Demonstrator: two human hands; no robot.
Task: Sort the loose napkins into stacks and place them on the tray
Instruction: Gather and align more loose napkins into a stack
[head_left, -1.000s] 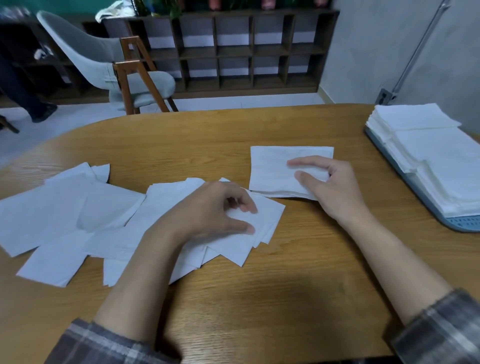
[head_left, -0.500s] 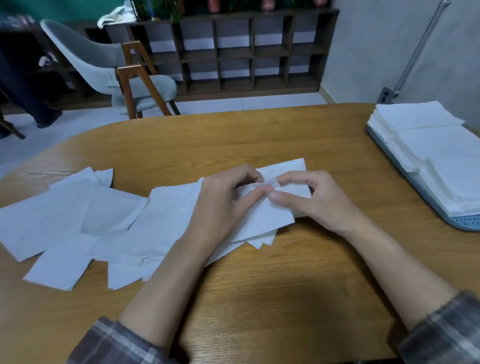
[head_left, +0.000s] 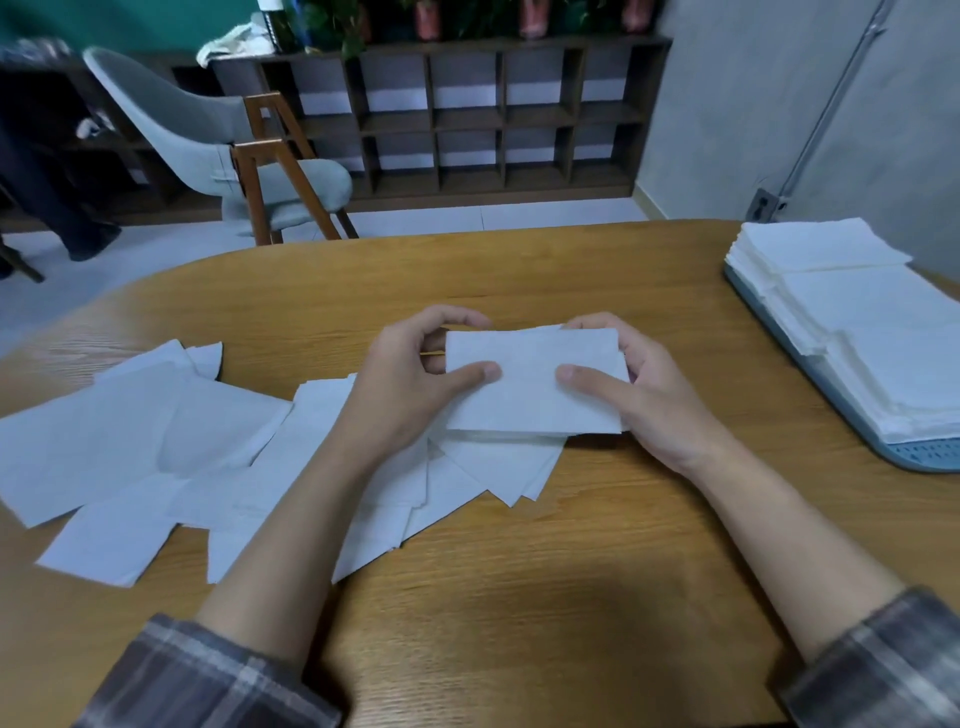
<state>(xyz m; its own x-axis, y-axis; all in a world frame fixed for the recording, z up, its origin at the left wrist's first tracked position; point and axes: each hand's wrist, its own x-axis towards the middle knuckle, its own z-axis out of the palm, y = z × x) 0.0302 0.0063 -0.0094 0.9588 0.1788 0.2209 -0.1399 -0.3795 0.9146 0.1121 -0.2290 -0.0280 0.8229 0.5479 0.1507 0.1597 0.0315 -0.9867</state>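
Pinching napkin stack (head_left: 530, 400) in left grip (head_left: 405, 395) and right grip (head_left: 649, 400); just above loose napkins (head_left: 145, 447). Well apart from tray (head_left: 924, 453).

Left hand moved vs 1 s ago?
Yes. The left hand came off the loose napkins and shifted toward the far edge of the table; it now pinches the left end of the stack.

No word, brand, number or sign is legible anywhere in view; a pale patch on the dark bottle (head_left: 272, 23) atop the shelf unit (head_left: 467, 117) may be a label, but it is cut off by the frame's edge and too blurred to read.
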